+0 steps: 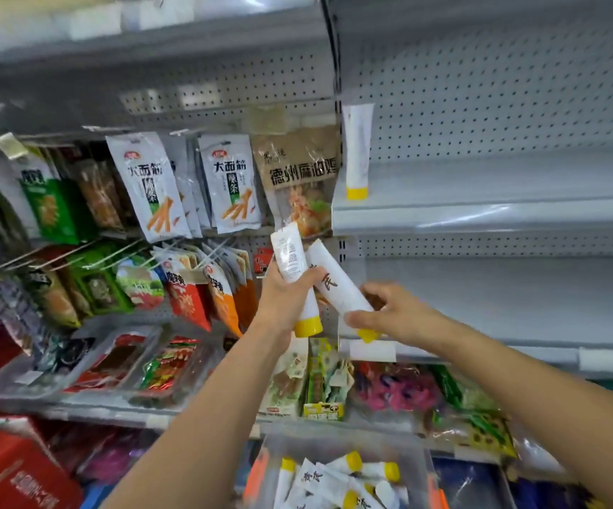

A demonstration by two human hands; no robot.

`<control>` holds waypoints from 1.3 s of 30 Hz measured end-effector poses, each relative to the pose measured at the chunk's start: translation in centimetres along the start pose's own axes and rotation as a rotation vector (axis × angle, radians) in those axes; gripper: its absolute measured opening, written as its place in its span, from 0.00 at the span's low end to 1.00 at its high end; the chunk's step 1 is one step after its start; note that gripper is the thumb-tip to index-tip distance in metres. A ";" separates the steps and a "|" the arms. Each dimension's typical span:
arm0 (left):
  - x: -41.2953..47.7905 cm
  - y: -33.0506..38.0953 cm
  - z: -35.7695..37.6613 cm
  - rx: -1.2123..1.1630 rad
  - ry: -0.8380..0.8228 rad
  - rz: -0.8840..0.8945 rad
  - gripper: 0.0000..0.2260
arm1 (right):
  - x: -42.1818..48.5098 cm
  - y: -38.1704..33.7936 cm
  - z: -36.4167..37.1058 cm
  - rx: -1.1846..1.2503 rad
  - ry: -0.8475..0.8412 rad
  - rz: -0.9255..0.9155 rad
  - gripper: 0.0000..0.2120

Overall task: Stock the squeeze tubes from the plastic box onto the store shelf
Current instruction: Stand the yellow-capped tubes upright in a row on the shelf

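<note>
My left hand (pixel 282 299) grips a white squeeze tube with a yellow cap (pixel 292 262), cap pointing down. Beside it my right hand (pixel 396 314) pinches the cap end of a second white tube (pixel 338 284) that leans up to the left and touches the first one. Both tubes are in front of the left end of the lower grey shelf (pixel 518 339). One tube (pixel 357 152) stands cap down at the left end of the upper grey shelf (pixel 481 203). At the bottom of the view, the clear plastic box (pixel 417 468) holds several more tubes (pixel 338 479).
Hanging snack packets (pixel 224 181) fill the pegboard section to the left of the grey shelves. Trays of packaged food (pixel 150 365) sit on a lower shelf at left, and more packets (pixel 393 391) lie under the grey shelves. Red boxes (pixel 11 468) are at the bottom left.
</note>
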State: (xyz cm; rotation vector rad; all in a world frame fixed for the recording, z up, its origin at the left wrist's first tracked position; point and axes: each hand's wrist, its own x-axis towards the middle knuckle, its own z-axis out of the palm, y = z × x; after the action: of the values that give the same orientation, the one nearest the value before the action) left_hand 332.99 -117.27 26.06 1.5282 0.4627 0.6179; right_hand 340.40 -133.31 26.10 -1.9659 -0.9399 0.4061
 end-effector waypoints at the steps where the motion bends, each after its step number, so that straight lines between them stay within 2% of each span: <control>1: 0.3 1.1 0.3 0.029 -0.005 0.038 0.14 | 0.2 -0.5 -1.0 0.010 0.048 0.000 0.07; 3: 1.0 3.0 0.8 0.056 -0.008 0.077 0.07 | 0.8 -1.5 -3.0 0.086 0.122 -0.030 0.08; 4: 1.4 3.8 1.1 0.073 -0.003 0.090 0.09 | 1.1 -1.9 -4.0 0.134 0.155 -0.053 0.08; 6: 2.2 5.2 1.8 0.164 -0.016 0.117 0.24 | 2.0 -2.9 -6.1 0.208 0.245 -0.101 0.10; 7: 2.6 5.8 2.1 0.208 -0.006 0.152 0.27 | 2.6 -3.3 -7.2 0.233 0.293 -0.121 0.11; 12: 5.2 8.1 3.9 0.352 -0.014 0.256 0.25 | 6.4 -4.4 -12.7 0.237 0.420 -0.154 0.12; 20: 8.2 9.6 6.2 0.459 -0.003 0.295 0.12 | 13.7 -2.3 -17.3 0.081 0.396 -0.032 0.23; 24: 9.1 9.8 7.2 0.483 0.016 0.314 0.13 | 16.7 -1.1 -18.0 0.088 0.371 0.017 0.25; 30: 9.9 10.0 8.2 0.506 0.062 0.332 0.21 | 19.7 -0.3 -18.2 0.045 0.355 0.027 0.24; 39: 10.2 9.8 8.4 0.456 0.064 0.319 0.18 | 22.1 0.0 -18.5 -0.019 0.362 0.041 0.25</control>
State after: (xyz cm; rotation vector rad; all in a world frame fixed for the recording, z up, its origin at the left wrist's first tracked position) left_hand 345.37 -117.89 36.91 2.0437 0.4295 0.8503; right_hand 366.02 -127.61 37.93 -1.9919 -0.6739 0.0581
